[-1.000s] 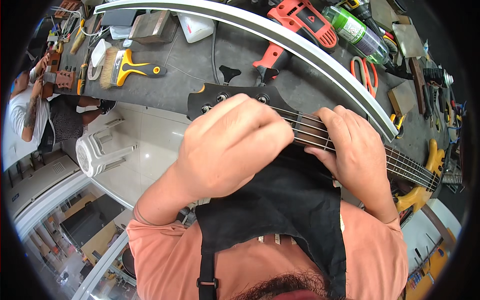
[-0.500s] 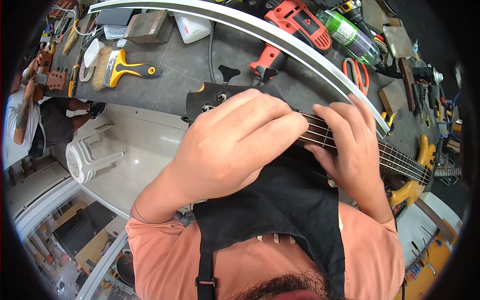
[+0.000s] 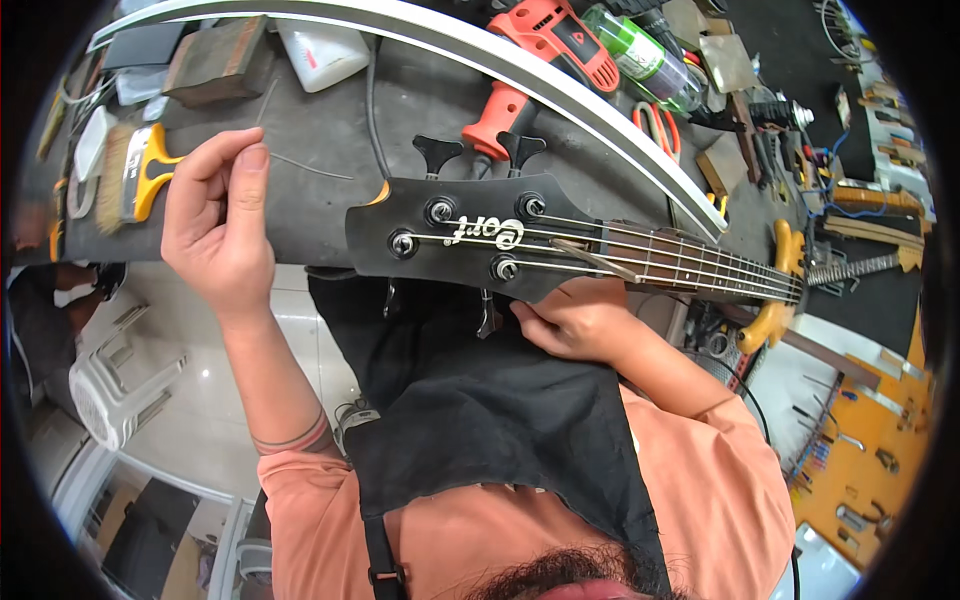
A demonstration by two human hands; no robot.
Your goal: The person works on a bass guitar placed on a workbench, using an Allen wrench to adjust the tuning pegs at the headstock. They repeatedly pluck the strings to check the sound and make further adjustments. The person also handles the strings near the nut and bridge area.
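Note:
An electric bass guitar lies across in front of me, its black headstock (image 3: 450,225) in the middle and its strings running right along the dark fretboard (image 3: 690,262). Several tuning pegs and posts show on the headstock. A thin brown strip (image 3: 597,260) crosses the strings by the nut. My right hand (image 3: 575,318) is under the neck where it joins the headstock, gripping it from below, with some fingers hidden. Left of the headstock, my left hand (image 3: 222,215) is raised, thumb and fingertips pinched together; I cannot make out whether anything is between them.
On the dark bench (image 3: 320,150) are a wide paintbrush (image 3: 150,175), a metal block (image 3: 215,62), a white bottle (image 3: 322,50), a thin wire (image 3: 312,168), a red power tool (image 3: 555,45), a green-labelled bottle (image 3: 640,55) and a long curved white strip (image 3: 500,52). A white stool (image 3: 110,385) stands left.
My left hand has come off the headstock and moved left, uncovering the tuners. My right hand has gone from over the strings to beneath the neck. The view has shifted to the right.

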